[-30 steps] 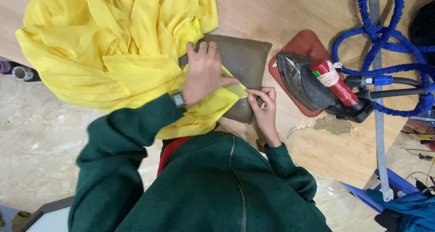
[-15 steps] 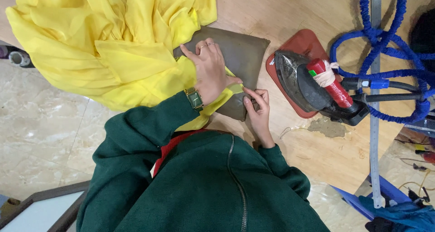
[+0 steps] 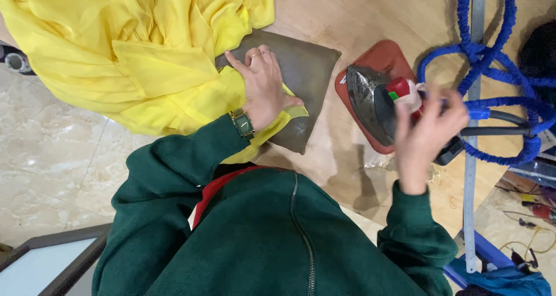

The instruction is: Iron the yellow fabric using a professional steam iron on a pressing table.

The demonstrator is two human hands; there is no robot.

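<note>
The yellow cloth [image 3: 133, 59] lies heaped across the upper left of the wooden table [image 3: 347, 18], with one folded edge drawn over a small grey-brown pad [image 3: 307, 76]. The left hand [image 3: 263, 87] lies flat on that edge, fingers spread and palm down, pinning cloth to pad without gripping it. The right hand [image 3: 425, 131] is at the iron [image 3: 376, 105], which sits on a red rest [image 3: 379, 56] just right of the pad; its fingers are loosely curled at the handle, but motion blur hides whether they have closed on it. By the look of it the step in hand is pressing the folded edge. Next, the iron would need lifting off its rest and setting on the fold, clear of the left fingers, with the blue hose [image 3: 492, 70] trailing freely behind.
</note>
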